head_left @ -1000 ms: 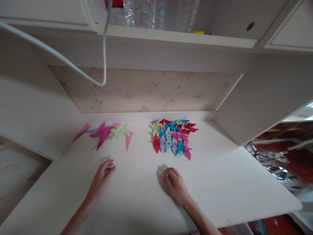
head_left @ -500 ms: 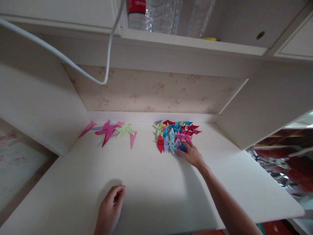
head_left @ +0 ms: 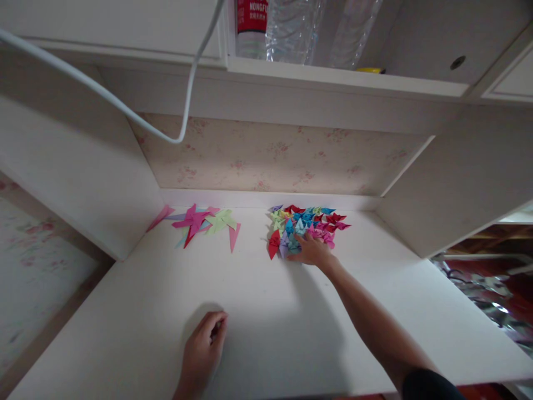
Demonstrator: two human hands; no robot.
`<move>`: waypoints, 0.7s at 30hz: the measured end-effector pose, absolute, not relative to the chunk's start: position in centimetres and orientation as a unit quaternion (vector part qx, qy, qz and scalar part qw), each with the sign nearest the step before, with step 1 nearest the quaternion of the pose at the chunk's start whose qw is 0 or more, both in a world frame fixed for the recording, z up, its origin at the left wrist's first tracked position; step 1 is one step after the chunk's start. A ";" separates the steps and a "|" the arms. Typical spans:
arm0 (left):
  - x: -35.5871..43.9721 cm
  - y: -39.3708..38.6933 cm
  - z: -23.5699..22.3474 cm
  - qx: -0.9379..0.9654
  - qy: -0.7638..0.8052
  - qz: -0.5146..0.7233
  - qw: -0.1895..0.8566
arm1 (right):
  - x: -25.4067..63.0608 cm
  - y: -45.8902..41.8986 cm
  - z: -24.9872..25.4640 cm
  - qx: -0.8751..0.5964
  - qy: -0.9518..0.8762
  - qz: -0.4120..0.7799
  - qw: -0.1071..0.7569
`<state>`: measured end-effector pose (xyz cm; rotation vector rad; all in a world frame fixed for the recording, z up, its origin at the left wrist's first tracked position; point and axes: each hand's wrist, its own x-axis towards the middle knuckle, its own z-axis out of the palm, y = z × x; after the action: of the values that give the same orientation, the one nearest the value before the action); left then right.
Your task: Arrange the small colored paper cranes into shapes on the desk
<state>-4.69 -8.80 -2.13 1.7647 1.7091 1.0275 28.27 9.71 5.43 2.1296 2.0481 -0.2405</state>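
Observation:
My right hand (head_left: 313,251) reaches over a cluster of colourful origami pieces (head_left: 300,226), shaped like small paper cranes. Its fingers are spread and lie on the pieces at the near side, covering some of them. A red origami piece (head_left: 273,244) sits at the cluster's near left corner, with a lilac one (head_left: 284,244) beside it. My left hand (head_left: 206,344) rests on the white table near the front, away from the paper. Its fingers are curled toward the thumb, with nothing visible in them.
Flat folded paper strips (head_left: 191,223), pink, green and blue, lie at the back left. A white cable (head_left: 186,105) hangs in front of the shelf. Plastic bottles (head_left: 287,33) stand on that shelf (head_left: 333,79). Side panels (head_left: 441,183) bound the white table (head_left: 266,300).
My right hand has shifted slightly left and spread over the near pieces; the dark blue piece at its fingertips is now hidden. The view has turned slightly. My left hand keeps its curled pose.

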 end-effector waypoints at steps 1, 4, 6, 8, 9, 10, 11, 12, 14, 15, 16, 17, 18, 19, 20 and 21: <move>-4.7 -8.8 -2.1 0.646 0.621 0.374 0.239 | 27.8 9.9 5.6 0.708 0.694 -0.077 0.101; -4.7 -9.0 -2.0 0.647 0.618 0.372 0.247 | 27.2 10.5 5.9 0.685 0.716 -0.064 0.117; -4.8 -9.2 -2.0 0.648 0.617 0.368 0.254 | 27.3 10.6 6.0 0.677 0.724 -0.058 0.120; -4.7 -9.3 -2.0 0.648 0.615 0.364 0.262 | 27.6 10.4 6.0 0.673 0.728 -0.051 0.120; -4.7 -9.4 -1.9 0.649 0.614 0.362 0.265 | 27.8 10.3 5.9 0.671 0.731 -0.045 0.120; -4.6 -9.4 -1.8 0.650 0.614 0.359 0.267 | 28.0 10.1 5.9 0.669 0.733 -0.039 0.120; -4.5 -9.4 -1.6 0.652 0.613 0.357 0.268 | 28.2 9.9 5.8 0.667 0.734 -0.033 0.120; -4.5 -9.4 -1.5 0.654 0.612 0.356 0.267 | 28.3 9.7 5.7 0.666 0.735 -0.027 0.121; -4.4 -9.4 -1.1 0.659 0.609 0.354 0.264 | 28.7 9.4 5.6 0.664 0.737 -0.019 0.124; -4.3 -9.4 -1.0 0.662 0.607 0.352 0.263 | 28.8 9.3 5.5 0.663 0.738 -0.016 0.125; -4.4 -9.5 -0.9 0.663 0.607 0.351 0.262 | 29.0 9.2 5.4 0.662 0.739 -0.014 0.126; -4.4 -9.5 -0.9 0.664 0.607 0.349 0.263 | 29.2 9.2 5.3 0.662 0.739 -0.011 0.127; -4.4 -9.5 -0.8 0.664 0.608 0.347 0.264 | 29.5 9.2 5.2 0.663 0.738 -0.008 0.127; -4.4 -9.5 -0.8 0.663 0.608 0.345 0.266 | 29.8 9.3 5.1 0.663 0.738 -0.005 0.126; -4.5 -9.5 -0.9 0.662 0.609 0.345 0.268 | 30.1 9.4 5.0 0.662 0.739 -0.004 0.124; -4.5 -9.5 -0.9 0.662 0.609 0.345 0.270 | 30.5 9.5 4.9 0.660 0.741 -0.003 0.120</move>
<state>-4.48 -9.54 -0.91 1.7830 1.6409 0.9290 30.51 9.55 4.94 1.9295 2.1653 -0.0086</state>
